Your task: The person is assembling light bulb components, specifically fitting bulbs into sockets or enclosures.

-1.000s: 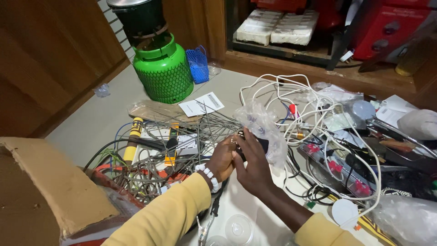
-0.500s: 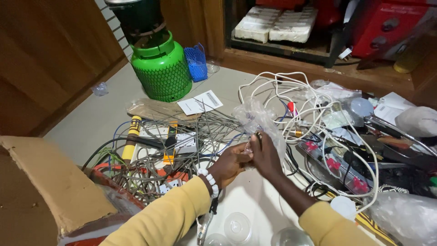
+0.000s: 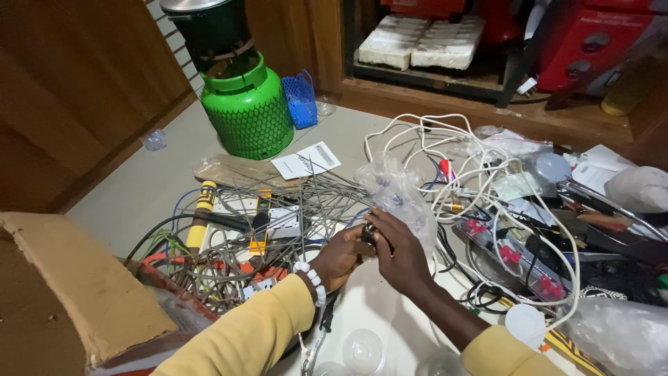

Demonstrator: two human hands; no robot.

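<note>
Pinching a small dark part [image 3: 367, 235], both hands' fingers [image 3: 379, 224] meet.

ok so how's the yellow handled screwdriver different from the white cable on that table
The yellow handled screwdriver is short, stiff and straight; the white cable is long and limp, looping in wide curls. The screwdriver lies to the left of the left hand, half buried in grey wires; the cable sprawls to the right, beyond the right hand. Both lie loose in the clutter, and neither hand touches them.
</note>
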